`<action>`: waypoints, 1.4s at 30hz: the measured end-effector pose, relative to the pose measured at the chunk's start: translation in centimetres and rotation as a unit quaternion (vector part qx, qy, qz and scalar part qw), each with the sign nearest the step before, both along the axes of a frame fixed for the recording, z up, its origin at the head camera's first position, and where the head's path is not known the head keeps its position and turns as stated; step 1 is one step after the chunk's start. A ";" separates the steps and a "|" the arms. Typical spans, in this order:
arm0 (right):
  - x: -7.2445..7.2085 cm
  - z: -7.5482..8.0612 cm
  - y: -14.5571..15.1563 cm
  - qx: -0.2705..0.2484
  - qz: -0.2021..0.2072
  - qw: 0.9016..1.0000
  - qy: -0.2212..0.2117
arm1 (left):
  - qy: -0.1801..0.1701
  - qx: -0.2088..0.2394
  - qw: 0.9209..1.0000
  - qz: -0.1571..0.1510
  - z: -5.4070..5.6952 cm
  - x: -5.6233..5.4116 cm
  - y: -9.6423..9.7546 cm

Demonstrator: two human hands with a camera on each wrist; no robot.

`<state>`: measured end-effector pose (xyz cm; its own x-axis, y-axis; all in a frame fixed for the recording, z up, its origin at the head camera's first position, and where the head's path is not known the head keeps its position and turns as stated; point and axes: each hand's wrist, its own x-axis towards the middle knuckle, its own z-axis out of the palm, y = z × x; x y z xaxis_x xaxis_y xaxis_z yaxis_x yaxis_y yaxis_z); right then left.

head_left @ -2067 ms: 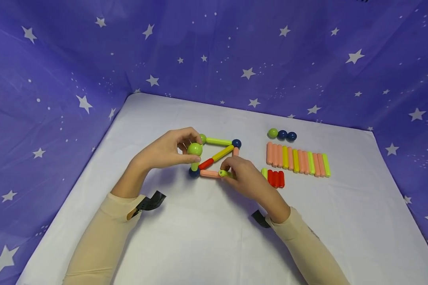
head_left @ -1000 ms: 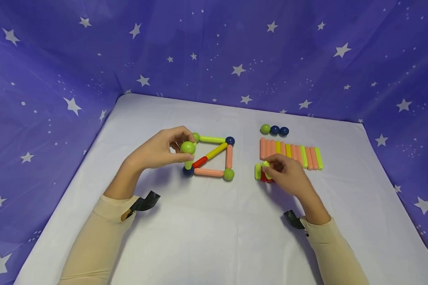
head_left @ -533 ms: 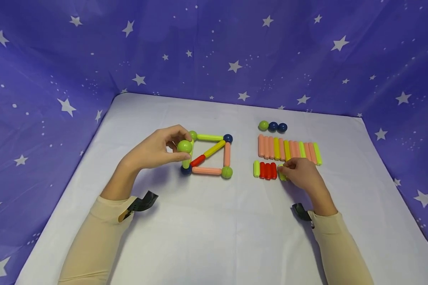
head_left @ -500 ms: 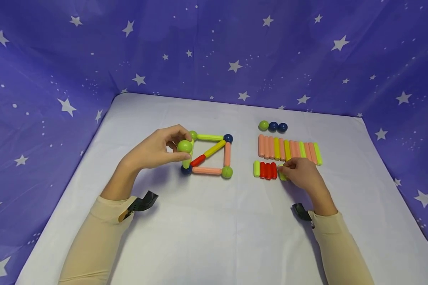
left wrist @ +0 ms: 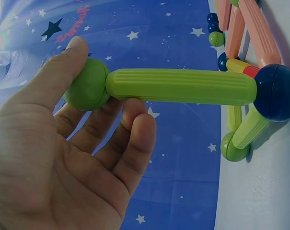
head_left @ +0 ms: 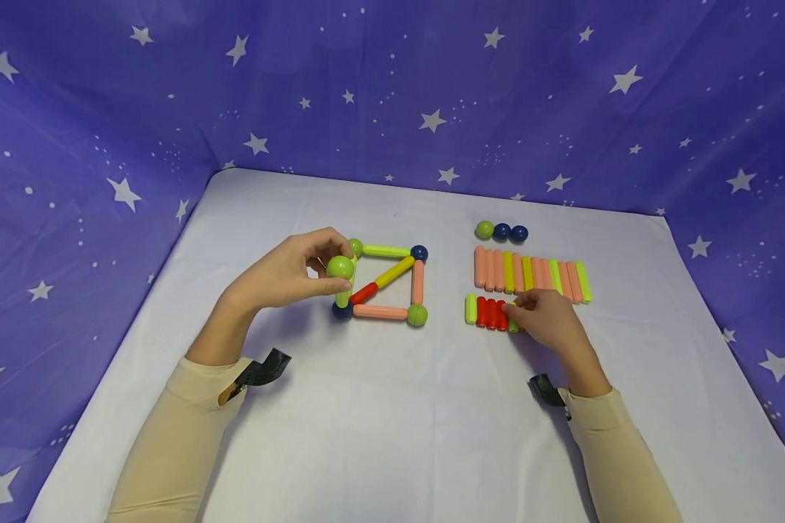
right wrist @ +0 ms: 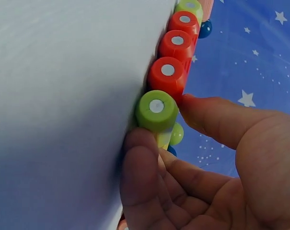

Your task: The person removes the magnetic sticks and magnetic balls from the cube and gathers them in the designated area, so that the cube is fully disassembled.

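Observation:
My left hand (head_left: pixel 294 270) holds a green ball (left wrist: pixel 88 85) between thumb and fingers. That ball tops an upright green magnetic rod (left wrist: pixel 183 86), whose lower end meets a dark blue ball (left wrist: pixel 278 93) at the near-left corner of a flat frame. Pink rods (head_left: pixel 381 312), light green rods (head_left: pixel 387 251) and balls form the frame's sides, with a red piece (head_left: pixel 364 293) and a yellow rod (head_left: pixel 395 273) across it. At the right, my right hand (head_left: pixel 549 319) pinches a short green rod (right wrist: pixel 156 111) lying against the end of several short red rods (right wrist: pixel 168 76).
Behind my right hand lies a row of longer pink, yellow and green rods (head_left: pixel 498 269). Farther back stand a loose green ball (head_left: pixel 485 229) and two dark blue balls (head_left: pixel 511 232). A star-printed purple curtain (head_left: pixel 392 102) bounds the white table (head_left: pixel 366 436).
My right hand has carried the short green rod from the frame to the row's right end, then slid it left against the red rods. The left hand keeps its hold on the ball.

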<state>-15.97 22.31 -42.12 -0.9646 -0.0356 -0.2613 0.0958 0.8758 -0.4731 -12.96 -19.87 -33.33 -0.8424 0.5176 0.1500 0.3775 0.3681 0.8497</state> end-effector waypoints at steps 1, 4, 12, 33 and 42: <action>0.0 0.0 0.0 0.001 0.001 1.000 -0.002 | 0.000 0.000 1.000 0.001 0.0 0.0 0.0; -0.1 0.1 -0.1 0.005 0.005 1.000 0.001 | -0.001 -0.001 1.000 0.002 0.1 0.1 -0.1; 0.4 0.4 -0.5 0.014 0.004 1.000 0.018 | 0.000 -0.005 1.000 -0.004 -0.1 0.0 -0.1; 2.7 4.7 -16.5 -0.131 0.230 0.934 0.242 | -0.103 -0.030 0.993 -0.043 -7.1 -3.2 -1.5; 2.5 4.8 -21.6 -0.238 0.311 0.868 0.306 | -0.084 -0.043 0.995 -0.041 -8.1 -3.5 -1.3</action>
